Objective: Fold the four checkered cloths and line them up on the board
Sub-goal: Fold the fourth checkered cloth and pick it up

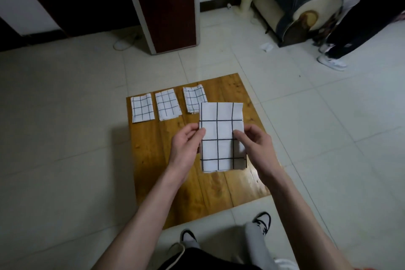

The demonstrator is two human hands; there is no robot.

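Observation:
A wooden board (175, 177) lies on the tiled floor. Three folded white cloths with black grid lines sit in a row along its far edge: one at the left (142, 108), one in the middle (167, 105), one to the right (194, 99). I hold a fourth folded checkered cloth (221, 136) up above the board, and it covers the near corner of the right cloth. My left hand (186, 144) pinches its left edge. My right hand (254, 144) pinches its right edge, thumb on the front.
A dark red cabinet (173, 6) stands on the floor beyond the board. At the far right are a padded seat (302, 6) and another person's legs and white shoes (333, 61). My own feet (260, 221) are just in front of the board's near edge.

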